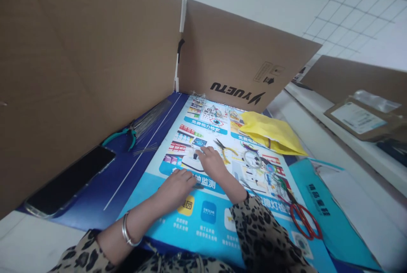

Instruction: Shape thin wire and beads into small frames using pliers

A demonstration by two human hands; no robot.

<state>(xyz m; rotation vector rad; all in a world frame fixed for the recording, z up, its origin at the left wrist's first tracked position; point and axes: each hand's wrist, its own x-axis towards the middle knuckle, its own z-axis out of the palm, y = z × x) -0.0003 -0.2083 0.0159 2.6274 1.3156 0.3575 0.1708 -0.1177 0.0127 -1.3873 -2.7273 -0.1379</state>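
Note:
My left hand lies low over the printed poster, fingers curled together. A thin dark tip shows beside its fingers; what it belongs to is hidden. Just to the right and a little farther off, my right hand bends its fingers down together in a pinch, and anything between them is too small to make out. Close beyond the right hand rest yellow-handled pliers. Right of these sits a coil of pale wire, with small coloured bits and loose wires around it.
Cardboard walls stand at the left and back. At left lie teal-handled pliers, thin wire lengths and a black phone. Rightward are a yellow pouch, red-handled scissors and a teal packet.

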